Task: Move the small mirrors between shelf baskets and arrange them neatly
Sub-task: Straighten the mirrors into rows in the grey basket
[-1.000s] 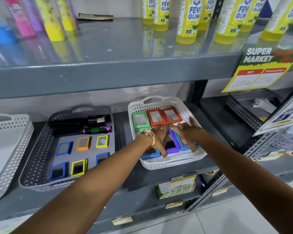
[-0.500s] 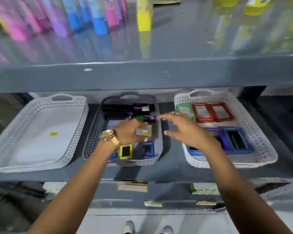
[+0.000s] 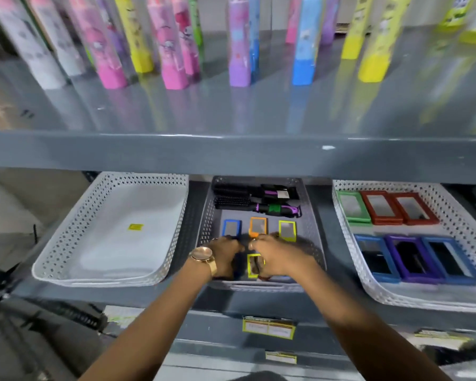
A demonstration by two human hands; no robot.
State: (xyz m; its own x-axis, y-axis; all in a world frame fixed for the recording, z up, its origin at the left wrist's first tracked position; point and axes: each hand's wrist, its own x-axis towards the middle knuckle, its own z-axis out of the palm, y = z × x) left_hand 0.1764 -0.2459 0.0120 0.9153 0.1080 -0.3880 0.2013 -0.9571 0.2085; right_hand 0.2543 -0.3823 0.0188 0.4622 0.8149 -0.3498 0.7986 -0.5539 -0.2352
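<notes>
The grey basket (image 3: 206, 224) in the middle of the lower shelf holds small framed mirrors. A blue mirror (image 3: 232, 228), an orange mirror (image 3: 258, 226) and a yellow mirror (image 3: 287, 230) lie in its back row. Another yellow mirror (image 3: 254, 265) shows in the front row between my hands. My left hand (image 3: 226, 254), with a gold watch on the wrist, rests curled over the front-left spot. My right hand (image 3: 279, 255) curls over the front-right spot. Both cover whatever lies under them. The white basket (image 3: 396, 299) on the right holds larger mirrors in green, red, blue and purple frames.
Two black hairbrushes (image 3: 254, 207) lie along the back of the grey basket. Another white basket (image 3: 107, 229) on the left holds only a yellow sticker. The upper shelf edge (image 3: 231, 152) hangs close above the baskets, with tall coloured bottles (image 3: 173, 45) on it.
My hands left the right white basket, crossed to the grey basket and came down onto its front row. The view shifted left and lower.
</notes>
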